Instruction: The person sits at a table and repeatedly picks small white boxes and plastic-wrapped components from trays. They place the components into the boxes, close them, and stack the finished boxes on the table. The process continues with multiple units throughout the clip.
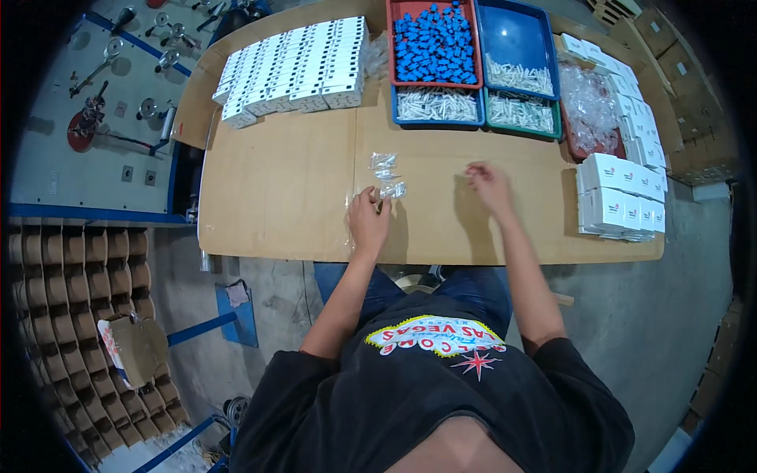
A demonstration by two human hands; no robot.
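Three or so small clear plastic packets (pixel 385 175) with whitish pieces inside lie in a short column on the cardboard-covered table (pixel 292 189). My left hand (pixel 368 221) is at the lowest packet (pixel 393 189), its fingers curled and thumb and fingertips at that packet's left edge. To the right, apart from the packets, my right hand (pixel 490 188) hovers over the table, slightly blurred. Its thumb and fingers are pinched together, and what sits between them is too small to make out.
White boxes in rows (pixel 296 67) stand at the back left. Behind the packets are a red tray of blue pieces (pixel 434 82), a blue tray (pixel 516 35) and trays of white plugs (pixel 438 122). Clear bags (pixel 587 102) and stacked white boxes (pixel 619 197) line the right side.
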